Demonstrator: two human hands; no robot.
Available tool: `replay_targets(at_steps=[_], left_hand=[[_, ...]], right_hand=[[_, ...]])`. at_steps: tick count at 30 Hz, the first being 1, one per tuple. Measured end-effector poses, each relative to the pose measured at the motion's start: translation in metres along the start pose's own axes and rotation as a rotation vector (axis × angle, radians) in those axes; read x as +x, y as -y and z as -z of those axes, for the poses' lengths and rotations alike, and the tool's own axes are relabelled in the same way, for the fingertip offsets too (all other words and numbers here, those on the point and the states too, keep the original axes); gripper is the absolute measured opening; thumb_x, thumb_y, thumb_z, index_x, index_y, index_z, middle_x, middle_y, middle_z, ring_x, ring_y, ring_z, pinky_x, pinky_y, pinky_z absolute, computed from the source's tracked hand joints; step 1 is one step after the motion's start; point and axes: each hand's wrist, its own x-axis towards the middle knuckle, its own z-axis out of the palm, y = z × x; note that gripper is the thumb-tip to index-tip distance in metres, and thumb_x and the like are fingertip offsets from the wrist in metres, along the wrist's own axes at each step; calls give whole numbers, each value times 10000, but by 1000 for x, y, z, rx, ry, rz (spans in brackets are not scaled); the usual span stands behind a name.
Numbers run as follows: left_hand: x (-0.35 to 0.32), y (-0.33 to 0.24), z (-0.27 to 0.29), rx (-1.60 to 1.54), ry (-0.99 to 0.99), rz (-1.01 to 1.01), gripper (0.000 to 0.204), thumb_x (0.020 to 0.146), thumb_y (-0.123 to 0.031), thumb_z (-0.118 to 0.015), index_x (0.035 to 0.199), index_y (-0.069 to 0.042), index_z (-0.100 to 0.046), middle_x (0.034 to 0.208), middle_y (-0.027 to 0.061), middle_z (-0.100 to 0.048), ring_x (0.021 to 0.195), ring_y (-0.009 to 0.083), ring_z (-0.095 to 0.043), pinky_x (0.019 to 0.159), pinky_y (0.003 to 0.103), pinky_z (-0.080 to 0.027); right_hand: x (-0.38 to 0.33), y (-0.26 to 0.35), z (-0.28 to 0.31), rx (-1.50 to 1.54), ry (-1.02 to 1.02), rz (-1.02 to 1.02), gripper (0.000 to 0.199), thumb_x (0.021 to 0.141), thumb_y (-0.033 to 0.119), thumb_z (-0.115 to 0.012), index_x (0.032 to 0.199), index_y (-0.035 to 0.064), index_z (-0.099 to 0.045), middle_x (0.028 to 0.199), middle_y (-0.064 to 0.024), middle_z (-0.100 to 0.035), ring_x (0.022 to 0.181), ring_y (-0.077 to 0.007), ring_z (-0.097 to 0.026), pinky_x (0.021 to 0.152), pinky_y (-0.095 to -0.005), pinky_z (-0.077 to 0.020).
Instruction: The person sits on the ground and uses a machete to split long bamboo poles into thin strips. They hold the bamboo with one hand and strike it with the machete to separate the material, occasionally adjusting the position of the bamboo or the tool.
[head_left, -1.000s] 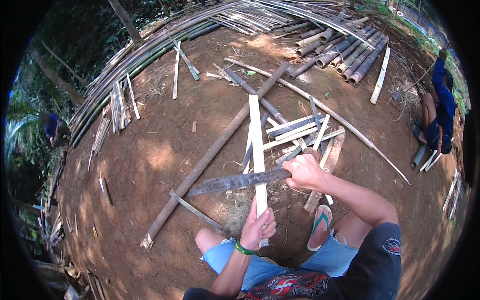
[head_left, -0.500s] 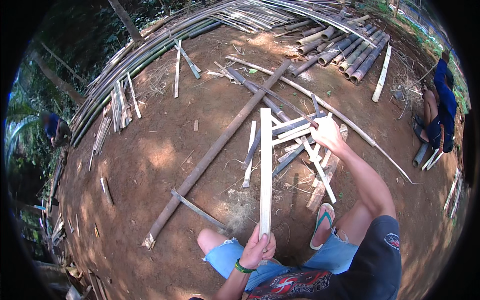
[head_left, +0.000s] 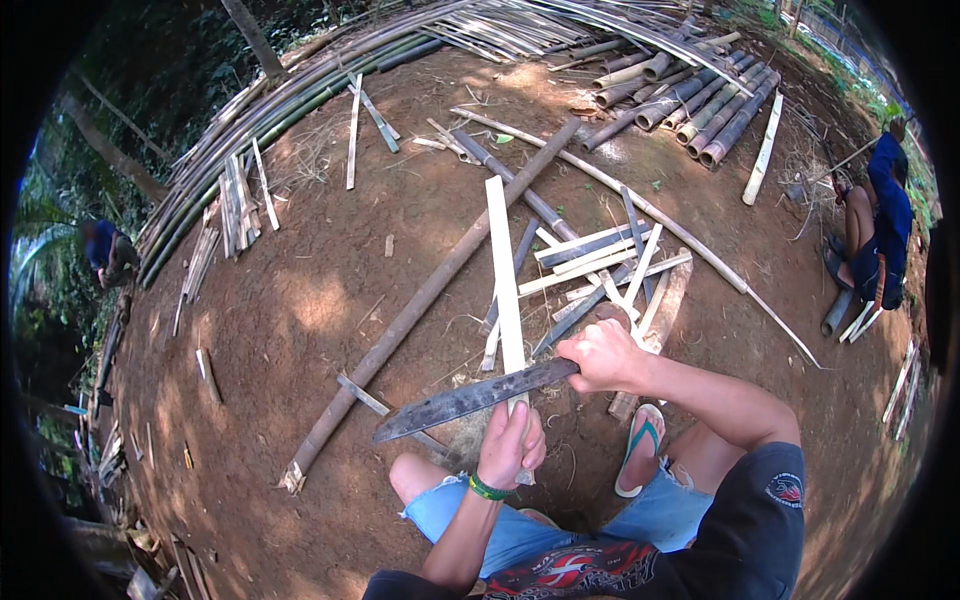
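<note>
My left hand point(head_left: 512, 443) grips the lower end of a pale split bamboo strip point(head_left: 504, 280), which points up and away from me, its top leaning a little left. In my right hand point(head_left: 603, 355) is a machete, its fingers wrapped round the handle. The dark, worn machete blade point(head_left: 470, 400) crosses in front of the strip just above my left hand, tip to the left. Whether the edge cuts into the strip cannot be made out. Beyond my right hand lies a loose pile of split bamboo pieces point(head_left: 590, 262) on the ground.
A long brown pole point(head_left: 430, 265) lies diagonally on the dirt, with a thinner pole point(head_left: 660, 215) beyond. Cut bamboo tubes point(head_left: 700, 115) and long stacked poles point(head_left: 290, 105) lie farther back. A person in blue point(head_left: 880, 220) sits at right; another person point(head_left: 105, 250) is at far left.
My right hand has brought the machete down and nearer, from above the pile to across the strip. My left hand has risen slightly, and the strip's top has tipped left.
</note>
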Motion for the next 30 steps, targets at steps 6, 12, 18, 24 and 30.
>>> replay_targets(at_steps=[6,12,18,24,30], left_hand=[[-50,14,-6,-56,115,102,379,1100,-272,-369,1450,-134,-319,640,-2,-391,393,82,-341,373,236,-326],[-38,20,0,-16,59,87,377,1103,-261,-357,1453,-125,-316,636,-3,-389,396,83,-344,373,242,-326],[-83,29,4,67,252,127,405,1100,-323,-354,1459,-140,-314,605,9,-397,376,97,-362,358,244,-326],[-34,36,12,-167,-7,30,368,1098,-417,-300,1391,-204,-367,639,26,-428,419,131,-422,365,253,-347],[18,15,5,-134,-163,-53,333,1109,-340,-321,1401,-189,-377,652,10,-442,443,115,-428,379,243,-342]], right_hand=[[16,-64,22,-57,-149,-328,165,739,254,-652,792,104,-691,706,-146,-680,692,-368,-682,682,-489,-555],[-4,-22,2,-28,59,-124,165,705,240,-684,826,130,-706,691,-142,-676,691,-361,-687,683,-470,-561],[12,-157,18,-7,-305,-655,273,836,290,-613,847,47,-736,767,-201,-697,739,-371,-693,708,-463,-555],[3,-104,21,301,-476,-660,239,827,216,-610,825,-15,-672,740,-231,-641,740,-390,-637,707,-453,-491],[-6,-9,5,51,-3,-196,194,744,243,-661,815,67,-702,687,-181,-676,693,-394,-687,673,-504,-562]])
